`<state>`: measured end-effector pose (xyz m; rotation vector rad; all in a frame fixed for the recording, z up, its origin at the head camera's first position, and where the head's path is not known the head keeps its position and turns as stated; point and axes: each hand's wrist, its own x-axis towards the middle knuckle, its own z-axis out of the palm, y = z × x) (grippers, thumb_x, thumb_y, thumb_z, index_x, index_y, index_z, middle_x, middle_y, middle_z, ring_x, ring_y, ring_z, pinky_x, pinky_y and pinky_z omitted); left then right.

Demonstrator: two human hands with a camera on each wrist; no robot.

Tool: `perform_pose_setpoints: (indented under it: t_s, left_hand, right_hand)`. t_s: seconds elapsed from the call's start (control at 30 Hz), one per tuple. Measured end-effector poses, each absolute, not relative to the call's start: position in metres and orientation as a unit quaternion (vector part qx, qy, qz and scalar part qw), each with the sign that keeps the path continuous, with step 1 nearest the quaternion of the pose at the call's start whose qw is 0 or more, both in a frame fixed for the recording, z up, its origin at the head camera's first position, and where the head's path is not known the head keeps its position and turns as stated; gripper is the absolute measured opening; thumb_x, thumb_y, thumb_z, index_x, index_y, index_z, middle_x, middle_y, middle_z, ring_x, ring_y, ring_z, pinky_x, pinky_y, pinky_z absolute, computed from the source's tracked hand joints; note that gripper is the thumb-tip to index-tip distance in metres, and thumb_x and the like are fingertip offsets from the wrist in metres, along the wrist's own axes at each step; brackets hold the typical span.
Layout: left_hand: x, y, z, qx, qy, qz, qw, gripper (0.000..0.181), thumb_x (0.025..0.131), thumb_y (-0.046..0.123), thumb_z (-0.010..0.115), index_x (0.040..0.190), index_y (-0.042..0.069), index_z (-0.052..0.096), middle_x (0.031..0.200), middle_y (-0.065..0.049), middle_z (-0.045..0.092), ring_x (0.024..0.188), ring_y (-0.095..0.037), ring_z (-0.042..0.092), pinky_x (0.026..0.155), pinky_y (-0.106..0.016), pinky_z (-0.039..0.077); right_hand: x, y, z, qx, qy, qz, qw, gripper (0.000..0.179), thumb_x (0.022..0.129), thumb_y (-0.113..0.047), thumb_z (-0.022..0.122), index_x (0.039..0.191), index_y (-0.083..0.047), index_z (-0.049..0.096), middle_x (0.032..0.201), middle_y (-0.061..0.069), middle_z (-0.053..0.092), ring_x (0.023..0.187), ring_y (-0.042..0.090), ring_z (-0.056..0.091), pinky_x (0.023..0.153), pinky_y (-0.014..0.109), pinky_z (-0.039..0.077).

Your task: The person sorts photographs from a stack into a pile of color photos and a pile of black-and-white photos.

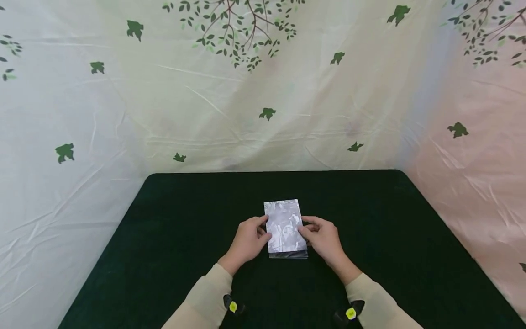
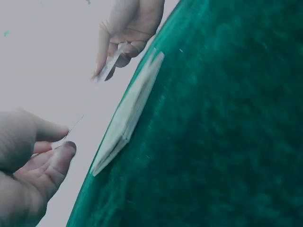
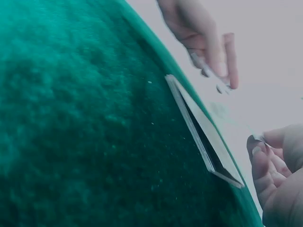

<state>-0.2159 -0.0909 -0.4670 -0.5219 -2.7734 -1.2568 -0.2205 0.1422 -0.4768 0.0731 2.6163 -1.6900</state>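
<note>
Silvery and glossy, a sheet (image 1: 285, 228) sits just below centre of the head frame, upright in outline, tilted slightly, its face streaked with reflections. Left hand (image 1: 248, 238) at its left edge, thumb and finger pinching it; the index tip is higher up that edge, the thumb lower. Right hand (image 1: 325, 238) at the right edge, thumb laid on the face, pinching likewise. Both hands thus hold the sheet between them. In the wrist views it shows thin, near edge-on, its middle washing out against the pale background. Below it in those views a pale, layered stack (image 2: 135, 109) lies on the green table (image 1: 394, 228), apart from both hands; it slants through the middle of the left wrist frame and right of centre in the right wrist frame, where a dark gap runs between its top layer and the rest. In the head frame a dark strip shows under the sheet's lower edge; cannot tell whether this belongs to the stack. Cream sleeves (image 1: 205, 294) enter from the bottom, a black device with a yellow tag (image 1: 233, 306) near each cuff. Behind the table, wrinkled pale cloth (image 1: 197, 123), pinkish at far right, printed with green birds (image 1: 267, 114) and leafy branches (image 1: 252, 23) along the top.
</note>
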Motion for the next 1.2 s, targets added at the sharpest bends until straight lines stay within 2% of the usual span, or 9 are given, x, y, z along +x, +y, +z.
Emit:
perform_pose_setpoints:
  t_s: [0.1,0.33,0.57,0.77,0.93,1.2]
  left_hand:
    - [-0.218,-0.094,-0.463,-0.125,-0.877,-0.462,0.036,0.05,0.086,0.01,0.071,0.133,0.001,0.055,0.106,-0.008,0.067,0.077,-0.008,0.063,0.069,-0.024,0.053]
    - [-0.219,-0.114,-0.455,-0.082,-0.868,-0.487,0.048,0.044,0.083,0.006,0.074,0.125,-0.001,0.062,0.092,-0.006,0.069,0.077,-0.011,0.066,0.071,-0.03,0.055]
    - [-0.214,-0.137,-0.452,-0.063,-0.89,-0.448,0.058,0.042,0.083,0.008,0.074,0.123,0.002,0.064,0.088,-0.003,0.068,0.071,-0.009,0.062,0.066,-0.027,0.054]
    - [-0.211,-0.158,-0.453,-0.042,-0.891,-0.449,0.05,0.041,0.083,0.007,0.073,0.122,0.002,0.065,0.088,-0.003,0.068,0.065,-0.012,0.058,0.057,-0.026,0.049]
    - [-0.21,-0.176,-0.46,-0.019,-0.892,-0.45,0.033,0.04,0.083,0.008,0.073,0.122,0.003,0.066,0.088,-0.003,0.068,0.065,-0.014,0.058,0.055,-0.026,0.048]
    - [-0.211,-0.198,-0.467,-0.013,-0.902,-0.432,0.02,0.036,0.084,0.011,0.073,0.119,0.005,0.067,0.089,-0.002,0.067,0.066,-0.015,0.058,0.055,-0.027,0.049]
  right_hand:
    - [-0.221,0.136,-0.472,0.001,0.856,-0.518,-0.011,0.029,0.088,-0.021,0.071,0.117,-0.015,0.068,0.085,0.001,0.069,0.066,0.016,0.064,0.057,0.03,0.053]
    - [-0.221,0.115,-0.461,-0.048,0.878,-0.476,-0.034,0.029,0.087,-0.019,0.072,0.116,-0.015,0.07,0.076,-0.006,0.068,0.059,0.012,0.062,0.054,0.028,0.051]
    - [-0.217,0.088,-0.462,-0.054,0.869,-0.491,-0.041,0.029,0.085,-0.015,0.073,0.113,-0.01,0.071,0.075,-0.004,0.068,0.057,0.009,0.063,0.054,0.026,0.052]
    - [-0.215,0.064,-0.468,-0.049,0.867,-0.494,-0.051,0.022,0.084,-0.018,0.075,0.104,-0.01,0.075,0.073,-0.006,0.067,0.056,0.007,0.062,0.053,0.024,0.051]
    - [-0.214,0.044,-0.472,-0.055,0.865,-0.495,-0.058,0.019,0.084,-0.019,0.075,0.1,-0.008,0.076,0.07,-0.008,0.067,0.054,0.004,0.061,0.052,0.024,0.049]
    - [-0.214,0.022,-0.479,-0.065,0.871,-0.484,-0.051,0.019,0.085,-0.018,0.073,0.101,-0.008,0.075,0.071,-0.009,0.066,0.053,0.001,0.059,0.049,0.022,0.047]
